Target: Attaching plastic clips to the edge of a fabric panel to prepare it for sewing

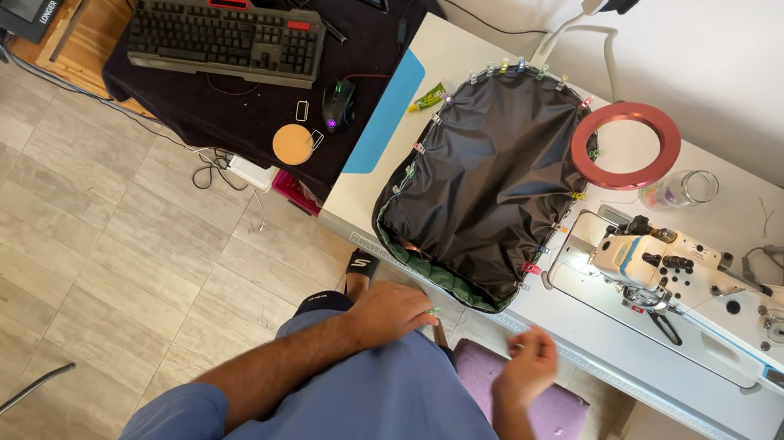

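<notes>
neither hand grips anything: left hand (pixel 387 312) rests loose on the knee, right hand (pixel 527 361) hangs half-curled near the bench's front edge. black clipped fabric (pixel 483 177) overhangs that edge beside the sewing machine (pixel 668 271); a careless tug could likely pop clips.

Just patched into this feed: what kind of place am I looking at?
Probably a home sewing workshop: an industrial sewing machine on a white table, black fabric edged with clips, and a computer desk with keyboard alongside.
</notes>
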